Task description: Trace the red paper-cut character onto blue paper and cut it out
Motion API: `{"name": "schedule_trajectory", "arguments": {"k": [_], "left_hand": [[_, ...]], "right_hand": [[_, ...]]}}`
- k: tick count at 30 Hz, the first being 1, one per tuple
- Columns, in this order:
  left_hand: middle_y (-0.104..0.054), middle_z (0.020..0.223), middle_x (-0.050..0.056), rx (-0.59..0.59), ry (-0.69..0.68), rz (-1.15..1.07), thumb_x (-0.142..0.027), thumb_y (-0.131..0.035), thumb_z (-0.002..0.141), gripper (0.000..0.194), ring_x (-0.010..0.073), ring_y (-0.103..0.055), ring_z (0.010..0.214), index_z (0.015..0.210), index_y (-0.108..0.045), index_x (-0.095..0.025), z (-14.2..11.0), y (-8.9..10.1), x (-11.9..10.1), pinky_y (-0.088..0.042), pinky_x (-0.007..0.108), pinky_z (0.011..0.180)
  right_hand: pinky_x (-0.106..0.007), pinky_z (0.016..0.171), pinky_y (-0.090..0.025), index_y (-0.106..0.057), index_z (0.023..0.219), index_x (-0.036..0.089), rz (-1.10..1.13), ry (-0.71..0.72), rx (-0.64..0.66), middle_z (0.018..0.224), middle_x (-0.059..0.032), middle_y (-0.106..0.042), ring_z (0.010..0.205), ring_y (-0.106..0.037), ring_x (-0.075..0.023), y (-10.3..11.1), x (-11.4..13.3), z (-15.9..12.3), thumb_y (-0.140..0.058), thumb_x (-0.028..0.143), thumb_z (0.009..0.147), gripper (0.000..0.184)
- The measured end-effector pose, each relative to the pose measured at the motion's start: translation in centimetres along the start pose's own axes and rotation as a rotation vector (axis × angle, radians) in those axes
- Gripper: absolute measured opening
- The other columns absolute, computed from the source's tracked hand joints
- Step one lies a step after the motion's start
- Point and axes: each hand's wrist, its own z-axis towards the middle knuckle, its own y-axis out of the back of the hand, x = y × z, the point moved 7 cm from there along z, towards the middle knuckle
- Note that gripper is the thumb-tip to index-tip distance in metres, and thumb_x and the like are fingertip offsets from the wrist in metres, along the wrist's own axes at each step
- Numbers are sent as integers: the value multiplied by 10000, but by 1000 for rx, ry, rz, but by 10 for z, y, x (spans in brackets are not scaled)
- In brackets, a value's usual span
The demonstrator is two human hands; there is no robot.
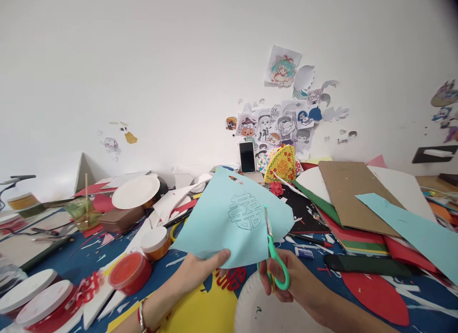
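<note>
- Nearest to the camera is the left wrist with a bracelet (pixel 141 317), above some yellow paper (pixel 200 308).
- Next comes the left hand (pixel 200 272). Its thumb presses on the near edge of the blue sheet (pixel 223 240); the other fingers are hidden underneath, so it seems to be a pinch.
- This sheet is in the middle, held up between the hands, with a drawn character (pixel 245 212) on it. It bends a little; if the pinch becomes loose, the sheet could turn and the cut become crooked.
- Just right of the drawing, the green scissors (pixel 271 247) have one blade over the sheet; the other cannot be seen. Because the tip is near the outline, a small turn of the wrist could cut into it.
- Then the right hand (pixel 297 276), its fingers curled around the scissor handles.
- Farther right lies a red oval (pixel 377 297).
</note>
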Motion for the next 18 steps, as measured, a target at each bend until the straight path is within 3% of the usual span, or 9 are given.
{"name": "schedule_trajectory", "arguments": {"k": [7, 18], "left_hand": [[-486, 417, -10, 52, 2, -26, -472, -621, 684, 378, 146, -475, 506, 453, -525, -188, 3, 2, 5, -417, 245, 593], [-456, 396, -20, 169, -33, -153, -416, -612, 694, 376, 101, -424, 423, 435, -510, -163, 9, 2, 3, -374, 228, 502]], "right_hand": [[-205, 389, -145, -472, 658, 138, 30, 27, -3, 563, 20, -529, 353, -268, 3, 0, 2, 0, -610, 683, 644, 562], [-206, 397, -137, -499, 680, 136, 9, -7, -31, 515, 34, -506, 389, -266, -14, 8, 6, -1, -668, 675, 575, 574]]}}
